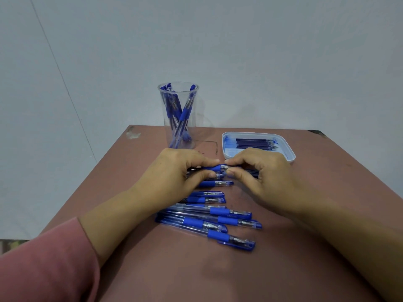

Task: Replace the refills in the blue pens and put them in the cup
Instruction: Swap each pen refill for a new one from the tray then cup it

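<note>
Two hands meet over the middle of the brown table (327, 192), and between them they hold one blue pen (217, 167) lying crosswise, just above the tabletop. The left hand (174, 171) has its fingers curled over the barrel, with the thumb tucked beneath near the blue rubber grip. The right hand (257, 173) pinches the pen's tip end between thumb and forefinger, the other fingers bent loosely behind. The two thumbs and forefingers almost touch each other at the pen's middle.

Closer to the person, between the forearms, a loose row of blue pens (209, 219) lies on the table, most of them roughly parallel and pointing right, some capped, a few overlapping. One of them sits just beneath the hands.

At the far left edge of the table stands a clear cup (178, 118), upright, with several blue pens leaning crossed inside it. Off to the far right, well apart from the cup, sits a shallow white tray (290, 158) smeared with blue ink, and in it a bundle of dark refills (255, 143) lies side by side. The right hand is near the tray's front rim, hiding part of it.

A pink sleeve (43, 269) covers the left forearm up to the wrist. Behind the table is a plain pale wall (261, 62).
</note>
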### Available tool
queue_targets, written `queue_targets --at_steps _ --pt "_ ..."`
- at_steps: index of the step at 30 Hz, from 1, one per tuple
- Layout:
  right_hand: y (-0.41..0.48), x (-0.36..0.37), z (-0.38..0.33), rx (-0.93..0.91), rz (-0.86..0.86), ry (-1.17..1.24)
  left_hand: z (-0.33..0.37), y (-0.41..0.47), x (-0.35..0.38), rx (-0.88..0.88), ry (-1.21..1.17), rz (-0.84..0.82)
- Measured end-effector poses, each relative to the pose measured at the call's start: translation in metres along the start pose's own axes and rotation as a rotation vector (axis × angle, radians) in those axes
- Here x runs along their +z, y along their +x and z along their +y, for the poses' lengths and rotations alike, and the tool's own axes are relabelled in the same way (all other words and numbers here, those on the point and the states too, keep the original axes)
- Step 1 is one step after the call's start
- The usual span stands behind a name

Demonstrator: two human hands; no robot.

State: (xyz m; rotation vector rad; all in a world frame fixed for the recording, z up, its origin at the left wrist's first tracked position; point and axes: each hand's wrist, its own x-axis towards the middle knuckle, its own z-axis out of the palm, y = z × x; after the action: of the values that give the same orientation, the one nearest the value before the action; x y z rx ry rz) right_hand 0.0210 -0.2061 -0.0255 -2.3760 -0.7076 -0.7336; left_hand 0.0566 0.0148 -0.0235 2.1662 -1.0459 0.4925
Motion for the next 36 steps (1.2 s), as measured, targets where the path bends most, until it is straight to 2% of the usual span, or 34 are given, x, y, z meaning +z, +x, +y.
queue_targets --at_steps 2,5,8,11,15,21,28,36 --pt "0.004 -0.001 0.001 0.034 -0.02 0.01 0.003 -0.001 -0.001 -0.028 0.028 -0.02" --pt "0.008 -0.007 0.006 0.104 -0.016 0.028 0.013 -0.006 -0.002 -0.068 0.198 -0.07" --pt "0.008 -0.021 0.014 0.236 0.031 0.069 0.022 -0.012 -0.002 -0.207 0.372 -0.171" --pt "0.007 -0.038 0.015 0.359 0.088 0.203 0.024 -0.018 -0.004 -0.296 0.382 -0.269" --pt "0.011 -0.049 0.008 0.414 0.245 0.352 0.022 -0.033 -0.004 -0.262 0.329 -0.404" --pt "0.051 -0.052 -0.002 0.365 0.378 0.427 0.023 -0.042 0.003 -0.238 0.394 -0.419" --pt "0.126 -0.039 0.004 0.278 0.56 0.376 0.022 -0.041 0.006 -0.26 0.403 -0.46" --pt "0.164 -0.001 0.008 0.229 0.385 0.31 0.022 -0.041 0.005 -0.266 0.41 -0.484"
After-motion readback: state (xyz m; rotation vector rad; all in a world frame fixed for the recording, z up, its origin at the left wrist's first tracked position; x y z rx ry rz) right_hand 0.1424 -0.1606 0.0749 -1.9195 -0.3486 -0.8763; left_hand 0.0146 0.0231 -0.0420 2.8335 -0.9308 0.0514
